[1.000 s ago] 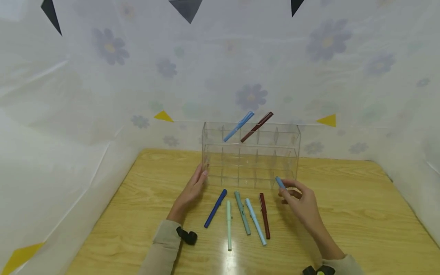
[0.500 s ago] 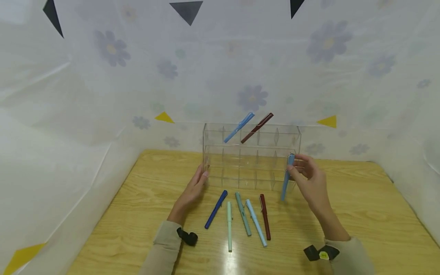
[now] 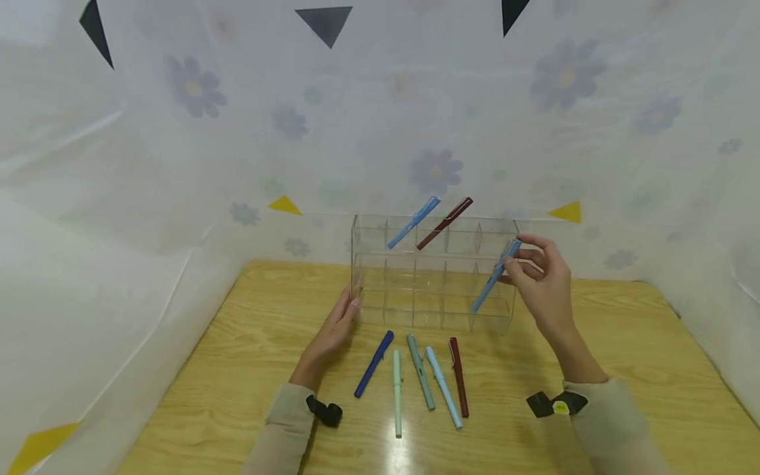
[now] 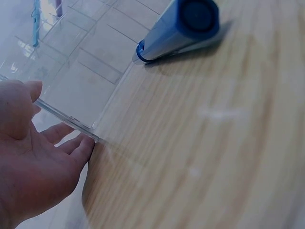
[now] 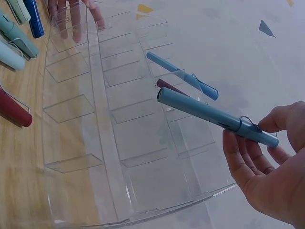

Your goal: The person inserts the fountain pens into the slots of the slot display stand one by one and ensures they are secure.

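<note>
My right hand (image 3: pixel 543 284) pinches a blue-grey pen (image 3: pixel 496 276) by its cap end, between thumb and fingers. The pen slants in front of the right end of a clear acrylic pen rack (image 3: pixel 427 280), its lower tip down and to the left. In the right wrist view, this pen (image 5: pixel 200 112) hangs over the rack's tiers. My left hand (image 3: pixel 332 326) rests against the rack's left side, its fingers fairly straight along the wall (image 4: pixel 66 117). A light blue pen (image 3: pixel 413 222) and a dark red pen (image 3: pixel 444 223) lean in the rack's top tier.
On the wooden table (image 3: pixel 237 396), in front of the rack, lie a dark blue pen (image 3: pixel 374 364), a mint pen (image 3: pixel 397 394), a grey-green pen (image 3: pixel 421 373), a pale blue pen (image 3: pixel 443 388) and a dark red pen (image 3: pixel 459 377). A flowered sheet (image 3: pixel 368 119) hangs behind.
My right hand has lifted the blue-grey pen up from the rack's lower right front and turned it so its length shows, now slanting before the rack. The left hand stays put.
</note>
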Action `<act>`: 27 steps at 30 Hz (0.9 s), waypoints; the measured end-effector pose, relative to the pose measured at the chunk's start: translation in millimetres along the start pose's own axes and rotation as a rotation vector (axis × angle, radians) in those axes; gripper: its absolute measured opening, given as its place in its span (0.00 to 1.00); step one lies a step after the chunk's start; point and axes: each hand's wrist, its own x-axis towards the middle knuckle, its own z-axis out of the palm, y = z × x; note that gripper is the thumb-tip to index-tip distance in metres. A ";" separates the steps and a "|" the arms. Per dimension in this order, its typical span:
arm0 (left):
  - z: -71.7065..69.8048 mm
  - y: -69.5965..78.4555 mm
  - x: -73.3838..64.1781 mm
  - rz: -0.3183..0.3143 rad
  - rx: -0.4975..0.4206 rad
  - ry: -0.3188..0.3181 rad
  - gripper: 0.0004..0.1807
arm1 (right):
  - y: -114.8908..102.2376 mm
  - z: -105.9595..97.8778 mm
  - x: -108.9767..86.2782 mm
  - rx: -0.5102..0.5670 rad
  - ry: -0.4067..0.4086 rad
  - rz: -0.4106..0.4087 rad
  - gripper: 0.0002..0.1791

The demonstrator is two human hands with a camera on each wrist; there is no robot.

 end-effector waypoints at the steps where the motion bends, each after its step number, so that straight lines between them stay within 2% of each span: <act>1: 0.2 -0.6 0.1 0.000 -0.004 -0.001 0.32 | -1.5 0.2 2.4 0.004 0.006 -0.001 0.22; 11: -0.5 0.0 -1.0 -0.026 -0.009 -0.004 0.32 | -8.5 2.6 33.5 0.057 0.023 -0.049 0.22; 17: 0.4 -1.5 -1.1 -0.003 0.005 -0.006 0.32 | -11.6 3.6 51.4 0.083 0.028 -0.069 0.22; 27: 1.2 -0.7 -3.0 -0.013 -0.003 -0.005 0.32 | -21.4 10.7 79.9 0.135 0.093 -0.067 0.23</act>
